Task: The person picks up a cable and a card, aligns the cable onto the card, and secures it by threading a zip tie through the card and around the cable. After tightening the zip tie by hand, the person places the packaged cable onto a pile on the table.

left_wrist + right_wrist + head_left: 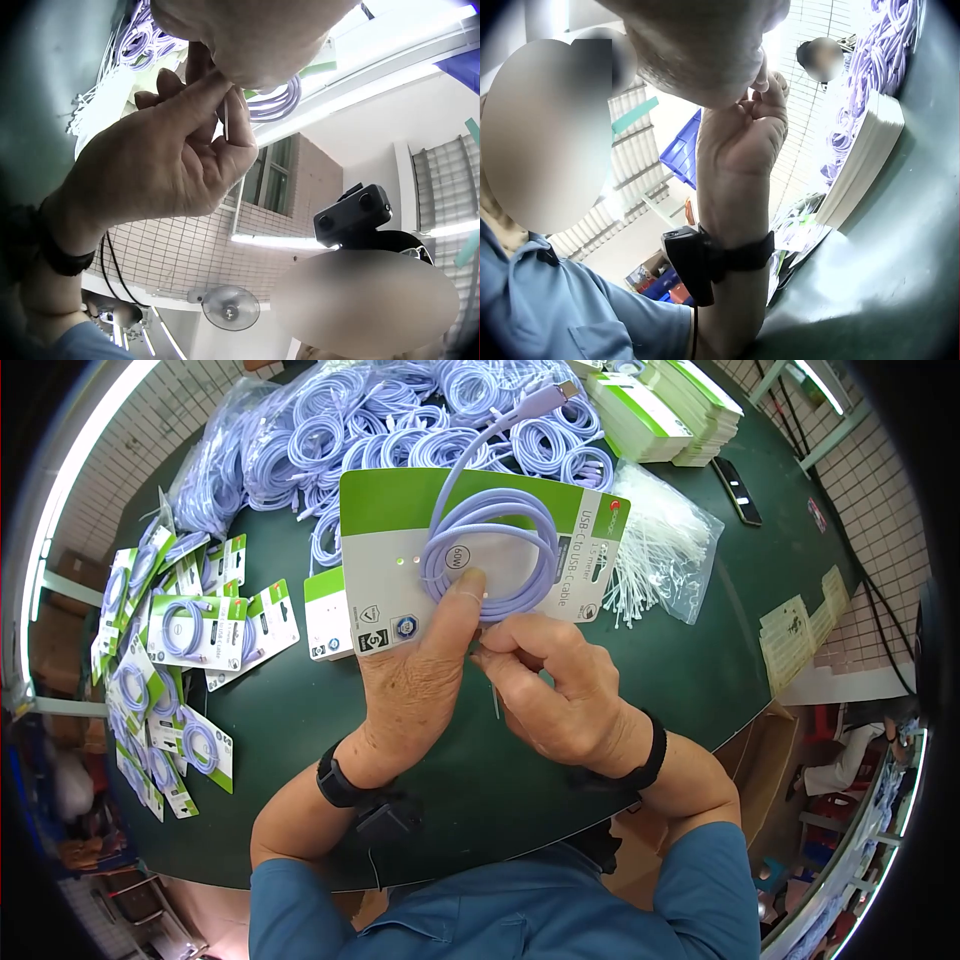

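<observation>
My left hand (415,685) holds up a green and white retail card (385,575) printed "USB-C to USB-C Cable", its thumb pressing a coiled lilac USB cable (548,550) against the front. One end of the cable, with its USB-C plug (550,400), sticks up past the card's top edge. Just under the coil, the right hand (565,695) pinches a thin white cable tie (226,120) between thumb and forefinger. Its tail hangs below those fingertips. The fingers of the left hand behind the card are hidden in the head view.
Coiled lilac cables (320,435), some bagged, heap along the table's far side. Carded cables (180,630) are piled at left. Stacks of cards (640,420) stand at back right, beside a bag of white cable ties (665,545) and a phone (737,490). Another card stack (325,615) lies behind the held card.
</observation>
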Available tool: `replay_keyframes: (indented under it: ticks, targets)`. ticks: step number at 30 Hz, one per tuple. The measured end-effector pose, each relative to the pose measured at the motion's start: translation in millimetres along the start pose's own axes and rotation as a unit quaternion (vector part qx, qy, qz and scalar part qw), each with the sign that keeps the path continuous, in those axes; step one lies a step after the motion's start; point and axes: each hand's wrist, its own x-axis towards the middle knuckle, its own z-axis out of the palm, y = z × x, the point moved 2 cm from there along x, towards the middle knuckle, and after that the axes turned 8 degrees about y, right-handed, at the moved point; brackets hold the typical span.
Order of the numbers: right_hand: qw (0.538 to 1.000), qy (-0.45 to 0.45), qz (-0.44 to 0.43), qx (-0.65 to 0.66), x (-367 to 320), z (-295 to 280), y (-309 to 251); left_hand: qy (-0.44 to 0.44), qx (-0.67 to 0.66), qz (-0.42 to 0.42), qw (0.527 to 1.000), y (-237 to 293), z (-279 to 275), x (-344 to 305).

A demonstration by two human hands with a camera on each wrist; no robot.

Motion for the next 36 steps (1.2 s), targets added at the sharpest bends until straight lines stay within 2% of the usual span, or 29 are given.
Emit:
replay_keyframes:
  ticks: [3, 6, 22, 31, 34, 36]
  targets:
    - [1.0, 0.0, 0.006, 0.017, 1, -1, -3, 0.003, -0.007, 0.0, 1.0, -1, -1, 1]
    - [0.999, 0.01, -0.006, 0.043, 0, 0, -7, 0.001, 0.002, -0.042, 0.999, -9, -8, 3]
    - [0.975, 0.002, -0.024, 0.223, -9, 1, -6, -0.042, -0.035, -0.079, 0.995, 7, 3, 1]
    - [0.979, 0.033, -0.016, 0.2, -9, 5, -2, -0.042, -0.068, -0.09, 0.993, 5, 1, -1]
    - [0.985, 0.022, 0.015, 0.168, -8, 6, 3, -0.027, 0.0, -0.081, 0.996, -1, -7, -2]
    - [0.987, 0.018, 0.015, 0.16, -9, 5, 6, -0.016, -0.021, -0.067, 0.997, -5, -4, -3]
